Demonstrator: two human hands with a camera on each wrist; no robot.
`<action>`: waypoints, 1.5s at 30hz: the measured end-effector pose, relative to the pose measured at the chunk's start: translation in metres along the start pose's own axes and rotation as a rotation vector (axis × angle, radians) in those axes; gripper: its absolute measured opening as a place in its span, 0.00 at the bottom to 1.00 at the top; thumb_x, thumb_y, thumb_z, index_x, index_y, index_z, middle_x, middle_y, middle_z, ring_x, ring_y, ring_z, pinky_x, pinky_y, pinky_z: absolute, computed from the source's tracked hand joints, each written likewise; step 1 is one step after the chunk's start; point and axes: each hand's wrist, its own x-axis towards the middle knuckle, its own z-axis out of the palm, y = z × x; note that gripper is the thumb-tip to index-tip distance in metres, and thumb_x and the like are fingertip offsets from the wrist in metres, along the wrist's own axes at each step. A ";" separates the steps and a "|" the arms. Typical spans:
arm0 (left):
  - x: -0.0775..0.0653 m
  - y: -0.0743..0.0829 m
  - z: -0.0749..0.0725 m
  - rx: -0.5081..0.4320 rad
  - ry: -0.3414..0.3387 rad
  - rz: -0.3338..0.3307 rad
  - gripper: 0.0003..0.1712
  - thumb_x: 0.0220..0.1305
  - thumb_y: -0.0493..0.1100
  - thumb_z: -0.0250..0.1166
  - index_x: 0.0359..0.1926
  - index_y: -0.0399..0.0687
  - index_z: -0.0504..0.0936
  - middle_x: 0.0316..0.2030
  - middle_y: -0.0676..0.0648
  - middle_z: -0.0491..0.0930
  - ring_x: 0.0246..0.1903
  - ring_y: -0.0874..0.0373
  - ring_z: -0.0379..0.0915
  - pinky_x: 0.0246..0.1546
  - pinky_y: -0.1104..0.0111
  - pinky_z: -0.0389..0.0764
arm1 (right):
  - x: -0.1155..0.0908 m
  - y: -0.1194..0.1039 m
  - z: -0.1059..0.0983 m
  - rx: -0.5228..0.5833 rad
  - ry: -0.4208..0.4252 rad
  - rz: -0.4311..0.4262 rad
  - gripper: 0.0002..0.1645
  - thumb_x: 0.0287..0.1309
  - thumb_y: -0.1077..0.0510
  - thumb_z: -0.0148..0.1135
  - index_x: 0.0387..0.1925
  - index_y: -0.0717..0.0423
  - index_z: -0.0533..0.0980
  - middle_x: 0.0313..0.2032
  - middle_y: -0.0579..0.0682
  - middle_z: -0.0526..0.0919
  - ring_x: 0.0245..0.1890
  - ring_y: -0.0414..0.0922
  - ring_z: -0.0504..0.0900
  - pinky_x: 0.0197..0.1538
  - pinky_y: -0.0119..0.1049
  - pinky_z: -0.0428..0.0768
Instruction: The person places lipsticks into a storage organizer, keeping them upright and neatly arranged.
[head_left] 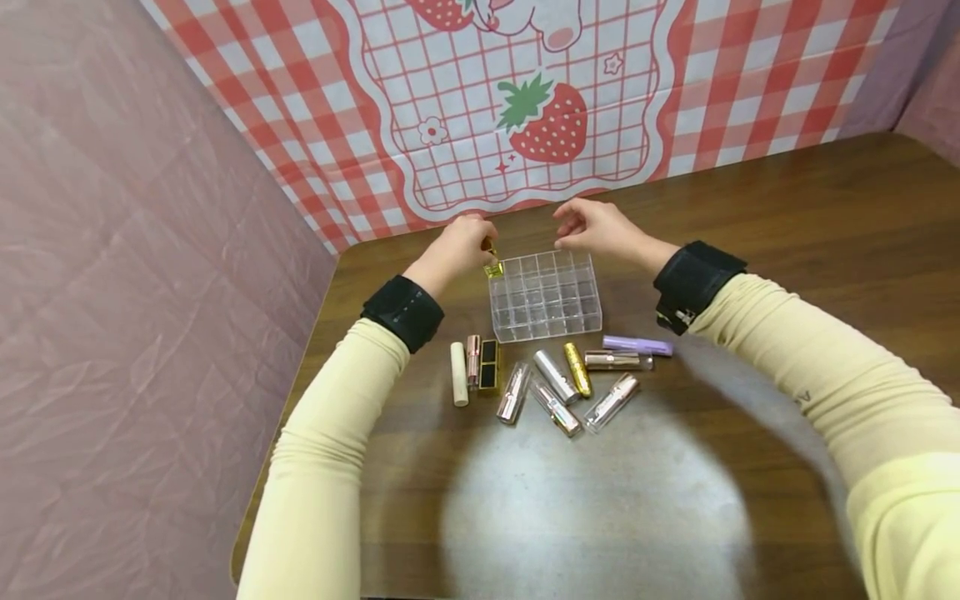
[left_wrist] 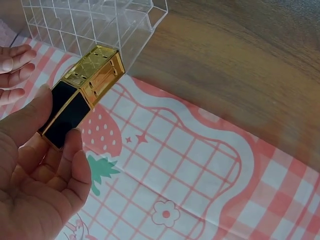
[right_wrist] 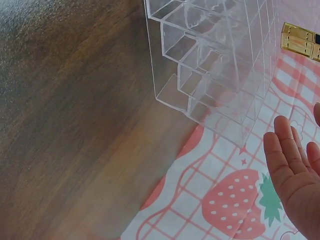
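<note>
My left hand (head_left: 459, 247) pinches a black-and-gold lipstick tube (left_wrist: 82, 92) between thumb and fingers. In the head view the tube's gold end overlaps the back left corner of a clear stepped organizer (head_left: 546, 296) divided into small compartments. My right hand (head_left: 596, 227) hovers by the organizer's back right corner, fingers loosely bent and holding nothing. The right wrist view shows this hand (right_wrist: 295, 175) beside the organizer (right_wrist: 210, 65), with the gold end of the lipstick tube (right_wrist: 299, 41) beyond it.
Several lipstick tubes lie before the organizer, among them a cream tube (head_left: 459, 374), a black-and-gold one (head_left: 488, 365), a silver one (head_left: 557, 377), a gold one (head_left: 577, 369) and a purple one (head_left: 637, 345). A strawberry-print cloth (head_left: 525, 108) hangs behind the wooden table (head_left: 787, 225).
</note>
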 end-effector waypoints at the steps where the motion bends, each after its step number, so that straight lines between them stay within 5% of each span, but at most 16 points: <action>1: 0.000 0.000 0.000 0.006 0.001 0.004 0.17 0.54 0.38 0.66 0.45 0.34 0.78 0.41 0.39 0.76 0.45 0.50 0.71 0.48 0.64 0.71 | 0.000 0.000 0.000 0.000 0.001 -0.002 0.24 0.55 0.62 0.60 0.53 0.66 0.67 0.44 0.63 0.78 0.44 0.55 0.78 0.45 0.42 0.76; 10: 0.005 0.004 -0.003 0.048 0.007 0.031 0.09 0.52 0.38 0.67 0.32 0.37 0.79 0.33 0.42 0.79 0.36 0.53 0.70 0.43 0.64 0.71 | 0.000 0.001 -0.002 -0.043 -0.018 0.005 0.23 0.56 0.62 0.59 0.53 0.67 0.68 0.44 0.64 0.77 0.45 0.56 0.77 0.46 0.44 0.75; 29: 0.007 0.004 -0.004 0.114 0.011 0.027 0.12 0.49 0.37 0.69 0.34 0.36 0.79 0.35 0.42 0.79 0.41 0.50 0.73 0.46 0.64 0.71 | -0.001 0.005 -0.031 -0.464 -0.165 -0.099 0.20 0.56 0.63 0.57 0.49 0.73 0.73 0.45 0.68 0.77 0.47 0.59 0.75 0.49 0.49 0.73; 36: 0.008 0.003 0.003 0.164 0.033 0.035 0.12 0.47 0.37 0.70 0.34 0.37 0.81 0.37 0.42 0.78 0.44 0.48 0.72 0.50 0.62 0.69 | 0.003 0.004 -0.041 -0.645 -0.294 -0.137 0.11 0.54 0.67 0.57 0.37 0.72 0.76 0.32 0.65 0.78 0.32 0.54 0.75 0.36 0.45 0.71; 42: 0.010 0.003 0.005 0.164 0.045 0.031 0.13 0.46 0.36 0.70 0.35 0.37 0.81 0.37 0.41 0.78 0.45 0.47 0.72 0.50 0.61 0.70 | 0.004 0.005 -0.049 -0.749 -0.376 -0.141 0.11 0.53 0.70 0.54 0.38 0.73 0.76 0.39 0.69 0.79 0.41 0.61 0.77 0.43 0.51 0.76; 45: 0.012 0.003 0.003 0.133 0.037 0.015 0.14 0.47 0.35 0.70 0.37 0.35 0.80 0.39 0.40 0.78 0.45 0.47 0.72 0.49 0.62 0.71 | 0.004 0.005 -0.054 -0.768 -0.390 -0.147 0.05 0.53 0.69 0.53 0.26 0.69 0.74 0.23 0.60 0.75 0.25 0.51 0.75 0.32 0.42 0.74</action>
